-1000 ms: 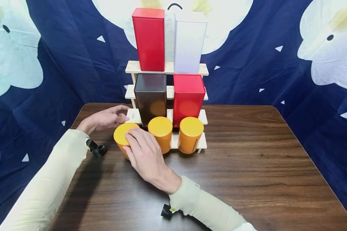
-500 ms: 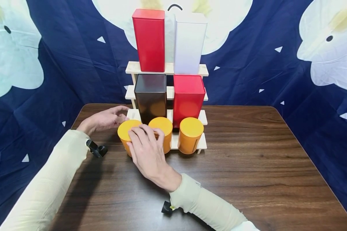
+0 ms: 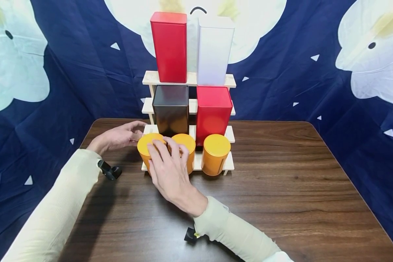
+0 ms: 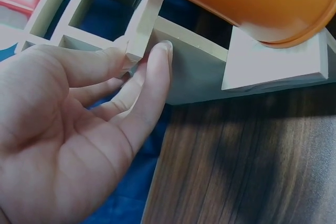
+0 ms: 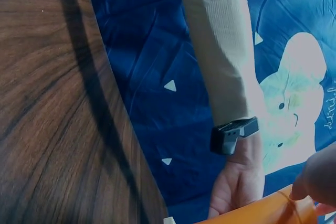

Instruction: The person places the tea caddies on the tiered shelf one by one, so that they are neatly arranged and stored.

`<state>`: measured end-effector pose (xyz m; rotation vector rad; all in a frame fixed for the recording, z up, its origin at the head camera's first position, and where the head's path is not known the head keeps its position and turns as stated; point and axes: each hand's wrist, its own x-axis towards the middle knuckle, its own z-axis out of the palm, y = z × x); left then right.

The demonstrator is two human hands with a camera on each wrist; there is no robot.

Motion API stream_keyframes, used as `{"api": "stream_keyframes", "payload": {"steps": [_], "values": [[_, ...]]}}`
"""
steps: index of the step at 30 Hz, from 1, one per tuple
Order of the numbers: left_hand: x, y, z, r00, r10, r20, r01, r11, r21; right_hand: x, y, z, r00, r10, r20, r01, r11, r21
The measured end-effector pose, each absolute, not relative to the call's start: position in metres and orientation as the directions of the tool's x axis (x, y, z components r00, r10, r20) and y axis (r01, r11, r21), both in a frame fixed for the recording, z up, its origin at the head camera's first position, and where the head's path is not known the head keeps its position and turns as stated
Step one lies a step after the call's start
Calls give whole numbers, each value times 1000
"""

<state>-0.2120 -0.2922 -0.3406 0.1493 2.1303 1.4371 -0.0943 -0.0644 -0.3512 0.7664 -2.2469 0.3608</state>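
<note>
A tiered wooden shelf stand (image 3: 151, 128) holds tins on its steps. My left hand (image 3: 118, 138) grips the left end of its second step from the bottom. In the left wrist view, the thumb lies along the step's end board (image 4: 144, 24) with the fingers behind and below. An orange round canister (image 3: 145, 143) stands upright at the left end of the lowest step, its base on the board in the left wrist view. My right hand (image 3: 170, 178) holds this canister by its lid and near side. Beside it stand a middle orange canister (image 3: 190, 156) and a right one (image 3: 216, 158).
Behind stand a black tin (image 3: 171, 109) and a red tin (image 3: 213, 112). On the top step are another red tin (image 3: 170, 51) and a white tin (image 3: 215, 51). The stand rests on a wooden table (image 3: 281, 182), with a blue patterned cloth (image 3: 95, 72) hanging behind.
My right hand has moved the left orange canister rightward and back, from in front of the stand onto the lowest step beside the middle canister. My left hand has stayed at the stand.
</note>
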Motion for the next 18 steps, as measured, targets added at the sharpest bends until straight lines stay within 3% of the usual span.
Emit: {"api": "stream_keyframes", "payload": {"steps": [6, 12, 18], "values": [[-210, -294, -341, -847, 379, -374, -187, 446, 875, -83, -55, -345, -569, -432, 700, -680, 726, -105], [-208, -297, -342, -865, 378, -328, -122, 476, 871, -74, -35, -333, -503, -352, 789, -750, 632, -196], [-203, -295, -344, -922, 331, -200, 47, 608, 792, -74, -2, -321, -499, -235, 834, -765, 571, -297]]}}
